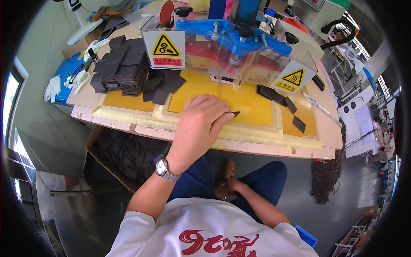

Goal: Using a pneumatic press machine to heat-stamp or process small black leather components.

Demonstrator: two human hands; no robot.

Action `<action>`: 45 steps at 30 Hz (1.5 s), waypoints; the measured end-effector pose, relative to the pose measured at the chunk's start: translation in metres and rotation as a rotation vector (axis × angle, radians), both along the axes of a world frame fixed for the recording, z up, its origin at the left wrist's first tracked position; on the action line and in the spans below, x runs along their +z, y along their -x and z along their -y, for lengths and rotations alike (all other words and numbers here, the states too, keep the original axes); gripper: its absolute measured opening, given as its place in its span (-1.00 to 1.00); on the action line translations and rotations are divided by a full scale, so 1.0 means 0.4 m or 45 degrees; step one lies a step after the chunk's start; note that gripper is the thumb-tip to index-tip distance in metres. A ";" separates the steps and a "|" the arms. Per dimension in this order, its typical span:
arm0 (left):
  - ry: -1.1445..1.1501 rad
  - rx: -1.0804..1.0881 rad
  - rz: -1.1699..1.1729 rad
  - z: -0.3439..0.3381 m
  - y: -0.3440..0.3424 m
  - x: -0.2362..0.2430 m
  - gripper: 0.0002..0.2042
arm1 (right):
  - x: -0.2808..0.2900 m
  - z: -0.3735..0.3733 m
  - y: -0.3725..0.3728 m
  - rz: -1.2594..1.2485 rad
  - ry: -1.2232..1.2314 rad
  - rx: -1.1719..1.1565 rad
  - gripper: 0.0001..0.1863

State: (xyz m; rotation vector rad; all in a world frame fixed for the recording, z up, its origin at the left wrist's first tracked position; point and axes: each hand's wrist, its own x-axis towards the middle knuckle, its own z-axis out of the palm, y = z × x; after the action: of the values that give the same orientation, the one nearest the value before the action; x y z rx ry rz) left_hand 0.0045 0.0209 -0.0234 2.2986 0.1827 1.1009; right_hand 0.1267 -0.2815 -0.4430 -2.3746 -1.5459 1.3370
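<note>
A white shirt with a red print (214,240) fills the lower edge, with blue trousers (265,180) below the bench. The left hand (199,124) lies knuckles-up on the yellow work mat (252,105), its fingers pinching a small dark flat piece (235,114) that pokes out just past the fingertips, toward the right. The right hand (226,185) rests low between the knees; whether it grips anything cannot be told. The mat sits on a pale wooden bench (265,147) under a blue press (231,30) carrying yellow warning signs. Stacks of dark pieces (122,68) stand at the left, loose ones (282,100) at the right. The held piece is thin, black and pointed.
</note>
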 end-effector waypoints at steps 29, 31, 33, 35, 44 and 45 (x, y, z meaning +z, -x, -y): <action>-0.048 -0.051 0.101 -0.012 0.006 -0.033 -0.88 | 0.306 0.010 0.196 0.044 0.221 0.009 -0.61; -0.053 -0.059 0.102 -0.010 0.005 -0.030 -0.88 | 0.290 0.019 0.237 -0.001 0.174 0.003 -0.62; -0.043 -0.059 0.077 -0.011 0.006 -0.026 -0.86 | 0.254 0.023 0.277 0.143 0.033 -0.288 -0.68; -0.046 -0.073 0.054 -0.010 0.005 -0.023 -0.86 | 0.220 0.016 0.268 0.101 0.064 -0.113 -0.69; -0.067 -0.042 0.025 -0.006 0.001 -0.011 -0.86 | 0.367 -0.056 0.242 -0.084 0.226 -0.009 -0.58; -0.062 -0.028 0.018 -0.005 0.002 -0.013 -0.86 | 0.388 -0.055 0.244 -0.129 0.135 -0.032 -0.56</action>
State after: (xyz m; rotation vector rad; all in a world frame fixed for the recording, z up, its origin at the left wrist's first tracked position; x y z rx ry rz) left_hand 0.0036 0.0227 -0.0287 2.3290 0.1259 1.1219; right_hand 0.0292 -0.2593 -0.2879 -2.3351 -1.4493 1.5452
